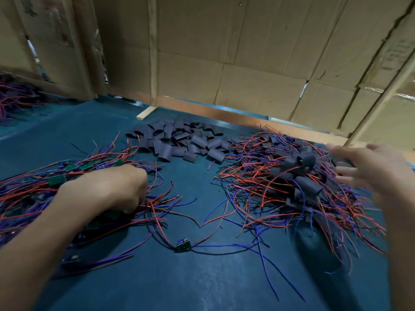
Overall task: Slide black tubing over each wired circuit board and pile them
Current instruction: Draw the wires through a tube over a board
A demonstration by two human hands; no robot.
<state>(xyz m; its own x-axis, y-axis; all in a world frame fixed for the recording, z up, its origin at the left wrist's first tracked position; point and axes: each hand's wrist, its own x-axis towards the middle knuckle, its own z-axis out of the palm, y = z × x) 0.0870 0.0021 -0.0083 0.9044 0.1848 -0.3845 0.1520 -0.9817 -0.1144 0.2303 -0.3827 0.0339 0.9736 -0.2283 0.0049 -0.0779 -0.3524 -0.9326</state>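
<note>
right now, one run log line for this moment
left hand: gripping wires in bare board pile | right hand: open above sleeved pile | tubing heap: untouched

The worktop (202, 283) is covered in deep teal-blue. The loose tubing pieces (179, 142) heaped at its middle are matt black. Each wired board, like the lone circuit board (183, 245) near the front, is green, trailing thin red-orange and blue-violet wires. The sleeved pile (298, 176) shows black among red and blue strands. The cardboard wall (224, 63) behind is plain brown
</note>
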